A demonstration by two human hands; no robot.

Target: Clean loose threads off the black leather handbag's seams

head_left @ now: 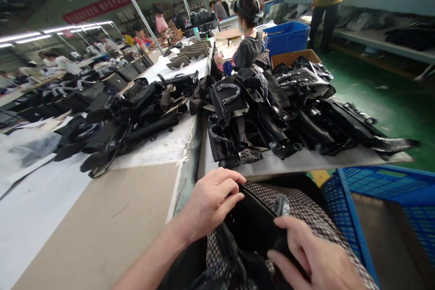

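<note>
A black handbag (253,224) with a checked lining lies open in my lap below the table edge. My left hand (212,199) is curled over the bag's far rim, fingers closed on it. My right hand (312,256) grips the near side of the bag, fingers wrapped round black material. A clear plastic-wrapped fitting (281,205) pokes up between the two hands.
A large pile of black bag parts (272,113) covers the grey board ahead. A second pile (136,113) lies on the left table (102,226). A blue crate (384,208) stands at my right. A seated person (249,31) works further along; others are behind.
</note>
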